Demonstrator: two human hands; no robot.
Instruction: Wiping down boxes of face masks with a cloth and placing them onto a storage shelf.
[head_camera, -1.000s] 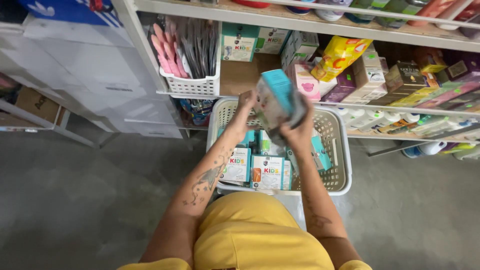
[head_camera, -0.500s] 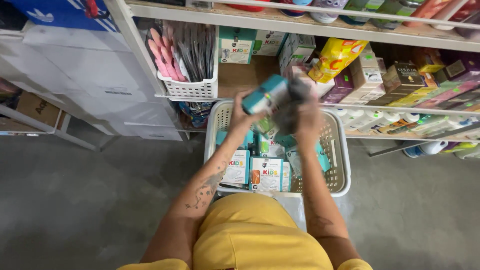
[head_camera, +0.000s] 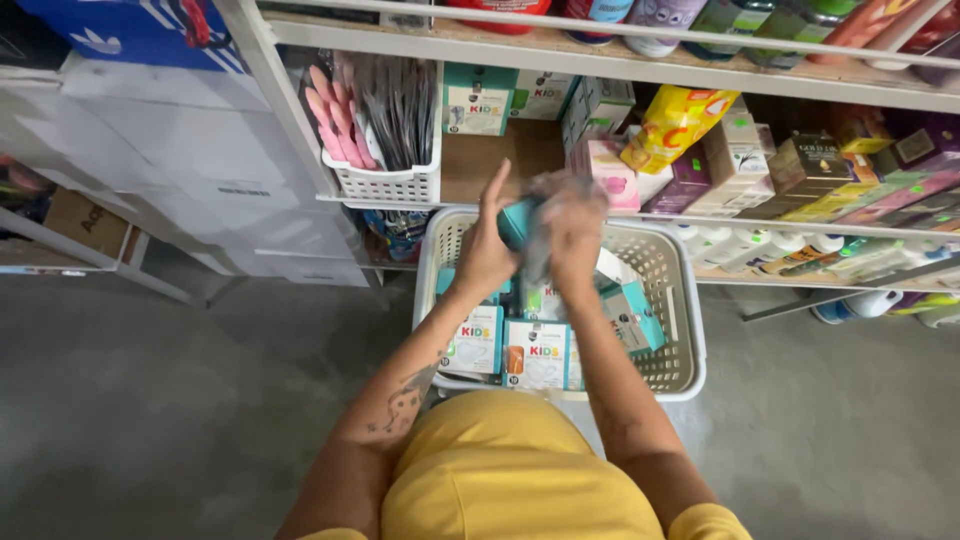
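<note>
Teal and white cartons filled the scene, and the account ran from nine o'clock to three. At the nine o'clock side a small white basket (head_camera: 385, 180) of pink and grey packets hung on the shelf (head_camera: 600, 45). Just right of it the left hand (head_camera: 484, 252) was raised, its fingers stretched nearly straight and laid against one side of a teal box (head_camera: 517, 222). A second before, that box had been held higher and plainly in view; half a second before it had been tipped sideways; now it sat lower, squeezed between both hands above the white laundry basket (head_camera: 680, 330). The right hand (head_camera: 572, 232) was blurred, fingers curled over the box and some clear wrapping, though how tightly could not be told. Judging by the drop, the box was being worked over the basket, where like cartons (head_camera: 540, 352) stood at six o'clock. Toward three o'clock, assorted boxes (head_camera: 800, 170) lined the shelf.
</note>
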